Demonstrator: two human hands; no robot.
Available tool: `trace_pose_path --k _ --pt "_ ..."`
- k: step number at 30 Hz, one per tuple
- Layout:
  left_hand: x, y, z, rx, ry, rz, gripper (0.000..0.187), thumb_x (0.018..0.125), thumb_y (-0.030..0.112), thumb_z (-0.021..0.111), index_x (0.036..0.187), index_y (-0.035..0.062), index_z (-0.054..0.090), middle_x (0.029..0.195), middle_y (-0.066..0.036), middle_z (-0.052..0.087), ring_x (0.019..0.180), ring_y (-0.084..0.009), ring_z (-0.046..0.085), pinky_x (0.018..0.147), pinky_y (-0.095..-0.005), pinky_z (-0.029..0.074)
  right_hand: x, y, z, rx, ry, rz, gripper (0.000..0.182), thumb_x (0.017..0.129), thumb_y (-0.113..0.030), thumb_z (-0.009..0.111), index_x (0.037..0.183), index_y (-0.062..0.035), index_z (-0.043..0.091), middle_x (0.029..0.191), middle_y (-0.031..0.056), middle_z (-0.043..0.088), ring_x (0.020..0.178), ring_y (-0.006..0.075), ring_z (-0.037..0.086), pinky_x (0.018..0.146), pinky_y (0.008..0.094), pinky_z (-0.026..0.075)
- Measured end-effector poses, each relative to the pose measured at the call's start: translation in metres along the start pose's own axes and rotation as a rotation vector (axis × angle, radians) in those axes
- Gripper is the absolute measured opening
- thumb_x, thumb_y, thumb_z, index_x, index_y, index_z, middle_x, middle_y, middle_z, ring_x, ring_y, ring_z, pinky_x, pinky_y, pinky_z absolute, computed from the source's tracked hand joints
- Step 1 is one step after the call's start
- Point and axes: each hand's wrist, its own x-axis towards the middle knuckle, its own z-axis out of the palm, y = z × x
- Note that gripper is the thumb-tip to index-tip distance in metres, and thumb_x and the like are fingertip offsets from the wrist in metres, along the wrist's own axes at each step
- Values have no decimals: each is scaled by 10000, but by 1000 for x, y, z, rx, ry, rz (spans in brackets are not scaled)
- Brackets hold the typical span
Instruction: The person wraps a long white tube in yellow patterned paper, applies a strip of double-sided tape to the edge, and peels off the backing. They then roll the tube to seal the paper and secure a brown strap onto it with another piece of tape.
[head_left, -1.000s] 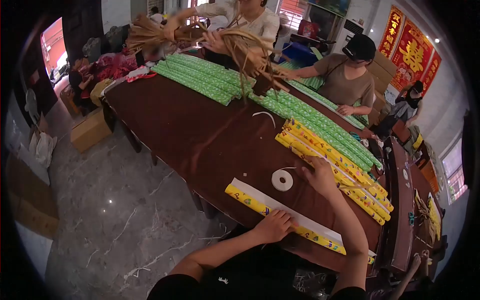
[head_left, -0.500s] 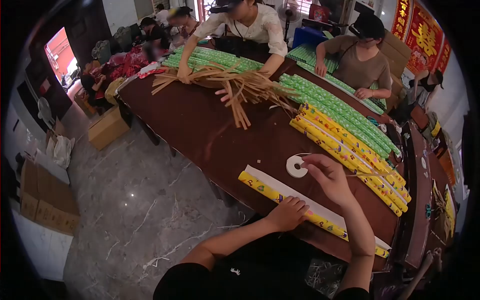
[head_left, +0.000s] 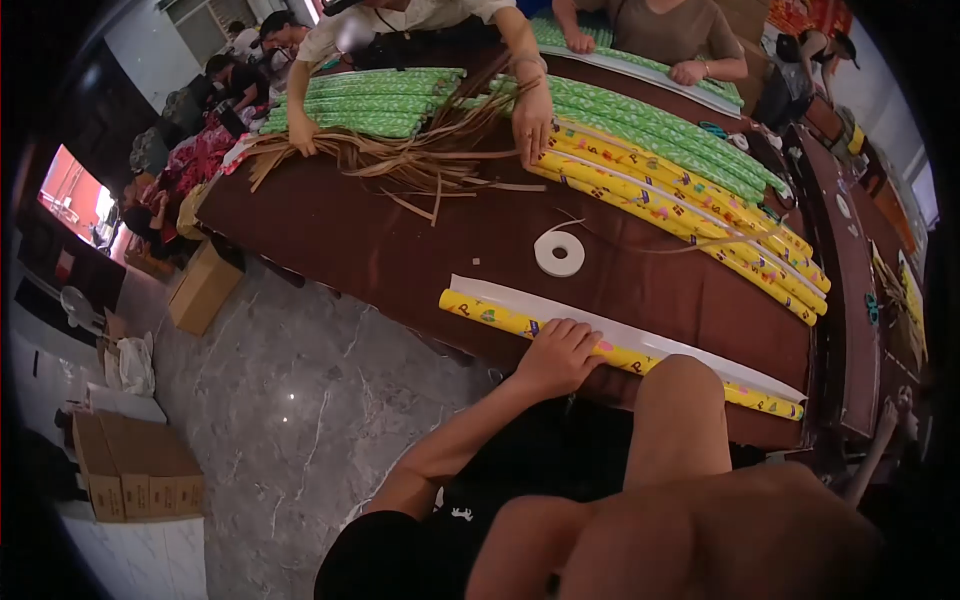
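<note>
My left hand (head_left: 560, 356) curls its fingers over a yellow patterned roll (head_left: 490, 312) at the table's near edge. The roll's white inner side shows as a loose flap along its far side. Very close to the camera, my right hand (head_left: 700, 530) looms large and dark at the bottom, away from the table; its fingertips are hidden. Beyond the yellow roll, a white tape roll (head_left: 559, 254) lies flat. A thin brown strip (head_left: 660, 250) runs from near the tape toward the stacked yellow rolls (head_left: 680, 205).
Across the brown table (head_left: 400, 260), one person's hands (head_left: 532, 115) touch brown strips (head_left: 390, 160) and yellow rolls. Green rolls (head_left: 640, 130) lie behind. Another person (head_left: 670, 40) handles a green roll at the back right. Cardboard boxes (head_left: 205, 290) stand on the floor.
My right hand has left the tape area and come up close to the camera. The view has shifted. The other person's hands have moved apart, and the brown strips lie lower on the table.
</note>
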Motion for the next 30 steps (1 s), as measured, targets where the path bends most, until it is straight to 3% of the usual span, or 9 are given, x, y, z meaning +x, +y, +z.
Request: trace_pose_path --k 14,17,19,20,22,24,28,30 --pt "2 0 -3 -10 -53 1 372 817 298 687 1081 41 634 983 -73 595 939 -240 564 857 -369 429 -53 0 -39 -638 44 133 252 821 -54 652 1059 -20 575 1038 178 603 952 270 591 805 384 483" --pt "1 -7 -3 17 -93 33 415 805 305 695 1113 36 621 1000 -72 588 945 -235 555 857 -369 425 -67 7 -42 -765 61 154 300 808 -32 667 1092 -26 570 1058 184 605 974 278 592 823 394 480" --pt "5 -14 -7 35 -224 101 451 797 309 696 1139 30 605 1023 -69 583 963 -233 542 856 -371 420 -70 19 -41 -843 65 151 334 799 -18 677 1114 -30 566 1071 189 607 989 283 593 834 400 478" --pt "7 -17 -12 -208 -220 52 463 796 302 691 1154 24 600 1031 -70 577 970 -234 532 854 -371 416 -71 26 -39 -878 61 151 351 795 -11 682 1125 -32 564 1077 191 608 997 286 593 840 403 477" --pt "3 -14 -7 -40 -198 92 469 796 297 685 1162 16 598 1010 -75 574 958 -240 529 851 -370 414 -58 41 -40 -948 33 146 386 787 4 692 1147 -36 561 1090 195 610 1012 291 594 852 409 475" --pt "1 -16 -5 -50 -154 78 476 805 301 678 1167 4 595 996 -83 571 949 -244 528 849 -371 414 -92 50 -56 -1422 96 353 421 754 18 720 1156 -17 601 1085 177 616 1019 347 596 884 412 472" --pt "-6 -14 -1 -29 -174 73 460 849 300 660 1201 12 592 1044 -90 575 991 -255 527 872 -377 417 -103 66 -83 -1400 227 475 440 756 -41 746 1170 -25 596 1125 158 619 1049 345 584 897 412 471" --pt "-8 -15 4 -70 -165 65 455 863 299 644 1209 9 587 1065 -94 574 1018 -258 523 903 -380 415 -59 83 -76 -1417 132 359 453 757 -88 765 1172 -26 595 1147 161 616 1062 344 584 910 415 471"
